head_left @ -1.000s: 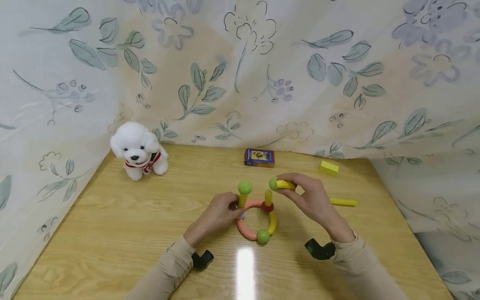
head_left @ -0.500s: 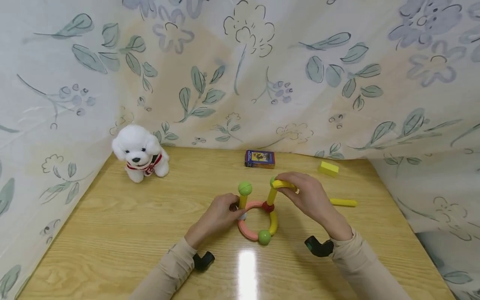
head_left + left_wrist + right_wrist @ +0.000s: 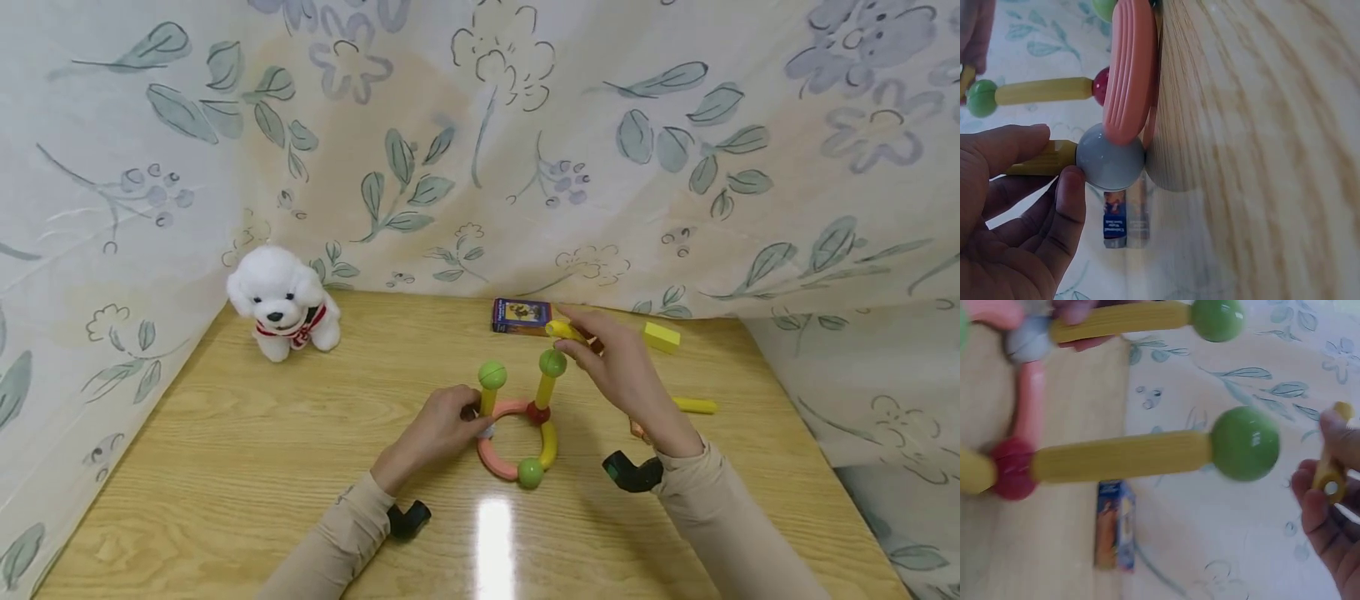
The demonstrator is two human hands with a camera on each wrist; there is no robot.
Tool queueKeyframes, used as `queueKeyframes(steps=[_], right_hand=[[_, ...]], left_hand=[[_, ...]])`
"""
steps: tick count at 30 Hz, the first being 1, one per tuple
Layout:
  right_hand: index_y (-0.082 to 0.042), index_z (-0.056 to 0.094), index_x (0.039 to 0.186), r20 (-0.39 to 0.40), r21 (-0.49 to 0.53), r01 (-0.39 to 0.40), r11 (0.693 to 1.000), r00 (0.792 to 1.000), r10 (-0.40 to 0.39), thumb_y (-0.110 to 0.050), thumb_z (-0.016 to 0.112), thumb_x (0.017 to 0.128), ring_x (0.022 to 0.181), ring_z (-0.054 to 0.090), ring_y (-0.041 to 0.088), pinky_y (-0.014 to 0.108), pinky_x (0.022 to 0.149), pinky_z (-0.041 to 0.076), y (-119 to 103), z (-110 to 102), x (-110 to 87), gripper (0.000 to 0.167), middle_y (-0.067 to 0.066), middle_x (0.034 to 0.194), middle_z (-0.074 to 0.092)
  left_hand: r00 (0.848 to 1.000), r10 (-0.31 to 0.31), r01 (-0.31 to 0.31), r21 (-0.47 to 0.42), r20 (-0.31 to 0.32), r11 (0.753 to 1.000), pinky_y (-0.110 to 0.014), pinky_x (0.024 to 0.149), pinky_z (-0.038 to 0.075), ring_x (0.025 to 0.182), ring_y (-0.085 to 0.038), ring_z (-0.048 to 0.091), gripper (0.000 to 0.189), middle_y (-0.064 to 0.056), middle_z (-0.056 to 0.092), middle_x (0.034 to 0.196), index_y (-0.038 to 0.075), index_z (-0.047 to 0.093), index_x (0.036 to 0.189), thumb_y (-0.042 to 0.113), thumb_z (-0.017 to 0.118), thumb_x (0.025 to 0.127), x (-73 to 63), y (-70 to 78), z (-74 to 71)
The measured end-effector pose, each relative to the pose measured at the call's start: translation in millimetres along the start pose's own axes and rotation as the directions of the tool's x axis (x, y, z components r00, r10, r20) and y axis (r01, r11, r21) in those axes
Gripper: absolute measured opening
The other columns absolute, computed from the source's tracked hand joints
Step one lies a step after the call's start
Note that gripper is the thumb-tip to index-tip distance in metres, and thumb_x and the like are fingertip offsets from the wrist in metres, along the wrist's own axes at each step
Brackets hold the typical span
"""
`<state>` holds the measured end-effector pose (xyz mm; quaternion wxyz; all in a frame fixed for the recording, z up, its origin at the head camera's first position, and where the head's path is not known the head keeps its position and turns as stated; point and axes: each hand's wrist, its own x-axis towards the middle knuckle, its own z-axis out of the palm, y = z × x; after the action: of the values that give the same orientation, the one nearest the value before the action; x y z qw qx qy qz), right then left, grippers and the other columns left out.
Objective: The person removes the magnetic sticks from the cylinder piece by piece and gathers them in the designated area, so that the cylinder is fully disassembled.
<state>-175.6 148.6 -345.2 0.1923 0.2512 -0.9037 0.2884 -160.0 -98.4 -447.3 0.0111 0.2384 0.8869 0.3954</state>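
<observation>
A magnetic-rod ring lies on the table, made of pink curved rods (image 3: 495,462), a yellow curved rod (image 3: 549,442) and red (image 3: 537,412), grey (image 3: 1110,156) and green (image 3: 530,473) balls. Two straight yellow rods stand up from it, each topped by a green ball. My left hand (image 3: 442,425) pinches the left upright rod (image 3: 1057,156) between thumb and fingers, just above the grey ball. Over the right upright's green ball (image 3: 1245,444), my right hand (image 3: 611,362) holds a short curved yellow rod (image 3: 566,331). A magnet end shows on it in the right wrist view, apart from the ball.
A card box (image 3: 520,317) lies at the back, partly behind the right hand's rod. A yellow block (image 3: 662,337) and a yellow rod (image 3: 696,406) lie to the right. An orange piece (image 3: 637,428) peeks out beside the right wrist. A plush dog (image 3: 277,304) sits back left.
The green ball brought by the right hand has come down onto the right upright rod and stays there. My right hand has risen off it with the curved yellow rod. The left hand keeps its place.
</observation>
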Motion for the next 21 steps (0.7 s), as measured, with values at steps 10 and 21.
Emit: queueKeyframes(steps=[10,21], right_hand=[[-0.007,0.070,0.117,0.082,-0.016,0.028,0.999,0.996,-0.027,-0.010,0.073,0.086,0.089,0.070,0.023,0.037,0.075,0.056,-22,23,29.9,0.031,0.010,0.111,0.073],[-0.007,0.072,0.111,0.172,-0.072,-0.041,0.997,0.984,0.053,-0.009,0.075,0.085,0.085,0.070,0.024,0.038,0.069,0.054,-22,39,25.9,0.026,0.011,0.105,0.074]], left_hand=[[1.000,0.005,-0.005,-0.026,0.002,1.000,-0.019,0.062,0.047,0.072,-0.007,0.056,0.011,-0.002,0.065,0.082,0.006,0.070,0.091,0.016,0.072,0.088,-1.1,-1.7,-1.0],[1.000,-0.004,0.004,-0.015,0.005,1.000,-0.019,0.064,0.047,0.074,-0.008,0.057,0.012,-0.003,0.065,0.083,0.006,0.069,0.090,0.017,0.072,0.087,-1.0,0.8,-1.8]])
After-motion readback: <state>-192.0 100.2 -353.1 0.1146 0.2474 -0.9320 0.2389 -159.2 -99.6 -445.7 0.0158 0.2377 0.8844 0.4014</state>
